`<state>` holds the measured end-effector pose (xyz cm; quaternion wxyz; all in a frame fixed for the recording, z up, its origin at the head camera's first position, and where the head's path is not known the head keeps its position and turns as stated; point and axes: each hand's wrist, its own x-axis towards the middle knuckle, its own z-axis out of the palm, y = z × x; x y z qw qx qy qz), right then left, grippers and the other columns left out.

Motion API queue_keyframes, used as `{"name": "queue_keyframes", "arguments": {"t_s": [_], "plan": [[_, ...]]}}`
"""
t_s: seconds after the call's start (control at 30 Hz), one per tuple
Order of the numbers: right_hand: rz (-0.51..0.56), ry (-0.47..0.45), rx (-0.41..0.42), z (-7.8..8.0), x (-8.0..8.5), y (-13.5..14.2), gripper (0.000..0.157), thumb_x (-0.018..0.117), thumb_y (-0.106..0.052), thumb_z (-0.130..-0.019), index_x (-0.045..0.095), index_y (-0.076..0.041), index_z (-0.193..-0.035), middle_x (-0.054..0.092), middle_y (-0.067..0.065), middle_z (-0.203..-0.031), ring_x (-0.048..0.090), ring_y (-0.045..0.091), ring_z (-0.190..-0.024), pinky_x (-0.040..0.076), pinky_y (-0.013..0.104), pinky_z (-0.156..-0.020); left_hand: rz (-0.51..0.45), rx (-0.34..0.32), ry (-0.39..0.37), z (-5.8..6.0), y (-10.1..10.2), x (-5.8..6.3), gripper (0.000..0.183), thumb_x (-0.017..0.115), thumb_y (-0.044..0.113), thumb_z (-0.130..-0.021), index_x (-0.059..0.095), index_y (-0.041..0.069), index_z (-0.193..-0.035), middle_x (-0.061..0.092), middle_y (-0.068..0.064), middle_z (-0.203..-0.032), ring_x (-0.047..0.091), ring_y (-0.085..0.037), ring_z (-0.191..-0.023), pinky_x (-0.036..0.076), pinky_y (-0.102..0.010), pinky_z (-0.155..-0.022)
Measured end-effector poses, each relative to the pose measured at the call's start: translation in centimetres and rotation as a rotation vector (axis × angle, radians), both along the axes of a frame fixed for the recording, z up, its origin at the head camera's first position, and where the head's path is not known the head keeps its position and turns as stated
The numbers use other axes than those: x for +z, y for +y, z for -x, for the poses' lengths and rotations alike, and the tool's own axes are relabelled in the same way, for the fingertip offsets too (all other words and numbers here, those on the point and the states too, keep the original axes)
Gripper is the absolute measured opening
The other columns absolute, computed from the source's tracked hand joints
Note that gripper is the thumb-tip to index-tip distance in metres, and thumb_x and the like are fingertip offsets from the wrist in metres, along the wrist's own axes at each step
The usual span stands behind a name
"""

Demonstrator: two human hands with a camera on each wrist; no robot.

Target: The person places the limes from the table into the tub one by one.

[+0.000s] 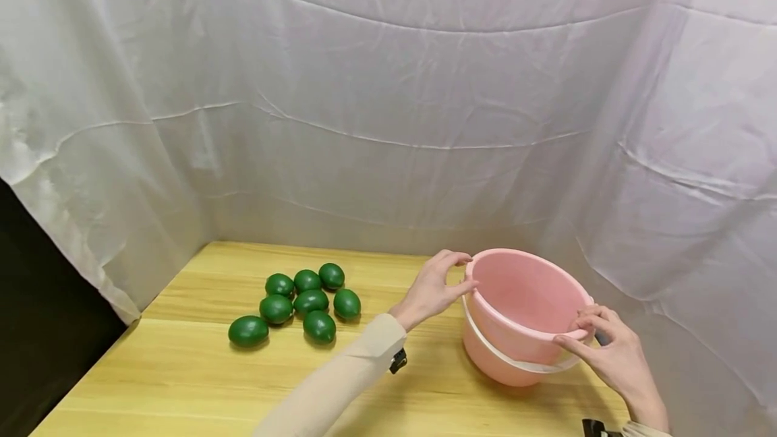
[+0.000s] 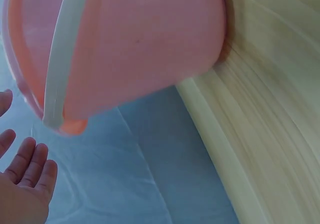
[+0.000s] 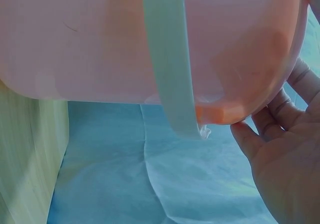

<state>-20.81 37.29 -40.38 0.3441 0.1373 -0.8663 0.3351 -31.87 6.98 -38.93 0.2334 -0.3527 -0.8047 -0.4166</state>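
A pink bucket [image 1: 527, 315] is standing mouth up near the right end of a wooden table [image 1: 152, 383], its white handle [image 1: 525, 365] hanging down across the near side; the right hand [image 1: 619, 356] is pinching the bucket's right edge between thumb and fingers — the fingertips reaching over to the inside; the left hand [image 1: 432, 288] is hovering at the opposite edge with its fingers parted and relaxed, and whether a fingertip is touching there I cannot tell; the two hands are facing each other, well apart, with the bucket between them; off to the left, eight green fruits [image 1: 311, 302] are lying in a loose cluster — some touching, others slightly apart; pale cloth [image 1: 394, 86] is hanging behind the table.
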Motion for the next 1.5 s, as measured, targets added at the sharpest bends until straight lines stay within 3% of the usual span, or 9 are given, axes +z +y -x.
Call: {"name": "queue_keyframes", "arguments": {"t_s": [0.23, 0.47, 0.67, 0.9, 1.23, 1.5], "plan": [[-0.002, 0.002, 0.008, 0.1, 0.1, -0.1, 0.033, 0.092, -0.004, -0.059, 0.066, -0.020, -0.072, 0.057, -0.008, -0.098, 0.044, -0.010, -0.105, 0.027, 0.001, -0.093, -0.007, 0.029, -0.065, 0.3, -2.9, -0.8, 0.041, 0.072, 0.030, -0.090, 0.062, 0.014, -0.126, 0.064, -0.003, -0.121, 0.060, -0.014, -0.112, 0.049, -0.030, -0.098], [-0.013, 0.012, 0.005, 0.1, 0.2, 0.0, 0.034, 0.092, -0.004, -0.059, 0.065, -0.021, -0.072, 0.056, -0.016, -0.099, 0.044, -0.010, -0.106, 0.027, 0.000, -0.094, -0.011, 0.064, -0.148, 0.2, -5.2, -1.4, 0.043, 0.071, 0.029, -0.091, 0.060, 0.016, -0.130, 0.062, -0.002, -0.123, 0.059, -0.017, -0.115, 0.048, -0.038, -0.100], [-0.006, 0.011, 0.013, 0.2, 0.2, -0.1, 0.034, 0.092, -0.004, -0.059, 0.065, -0.020, -0.072, 0.057, -0.009, -0.099, 0.044, -0.010, -0.108, 0.026, 0.000, -0.095, 0.005, 0.080, -0.177, 0.2, -7.1, -1.7, 0.044, 0.070, 0.030, -0.092, 0.058, 0.018, -0.133, 0.062, -0.002, -0.124, 0.058, -0.018, -0.116, 0.048, -0.041, -0.100], [-0.007, 0.010, 0.009, 0.3, 0.1, 0.0, 0.034, 0.092, -0.004, -0.059, 0.065, -0.021, -0.072, 0.055, -0.021, -0.100, 0.044, -0.011, -0.110, 0.025, 0.000, -0.096, 0.002, 0.102, -0.202, -0.5, -10.1, -2.3, 0.045, 0.071, 0.028, -0.091, 0.058, 0.017, -0.133, 0.062, -0.005, -0.127, 0.058, -0.022, -0.119, 0.048, -0.046, -0.100], [-0.001, 0.045, 0.032, 0.3, 0.1, 0.0, 0.036, 0.092, -0.001, -0.056, 0.066, -0.020, -0.072, 0.059, -0.006, -0.098, 0.046, -0.009, -0.110, 0.026, 0.001, -0.099, 0.039, 0.166, -0.256, -1.6, -14.0, -3.6, 0.046, 0.070, 0.029, -0.092, 0.059, 0.016, -0.134, 0.063, -0.006, -0.129, 0.059, -0.025, -0.120, 0.048, -0.048, -0.100], [-0.010, 0.057, 0.030, 0.3, -0.2, 0.0, 0.038, 0.092, -0.001, -0.055, 0.065, -0.022, -0.071, 0.056, -0.012, -0.096, 0.045, -0.011, -0.107, 0.028, 0.000, -0.096, 0.087, 0.248, -0.343, -2.4, -16.9, -4.9, 0.048, 0.069, 0.031, -0.092, 0.058, 0.010, -0.134, 0.063, -0.008, -0.131, 0.058, -0.026, -0.123, 0.048, -0.045, -0.101]]}}
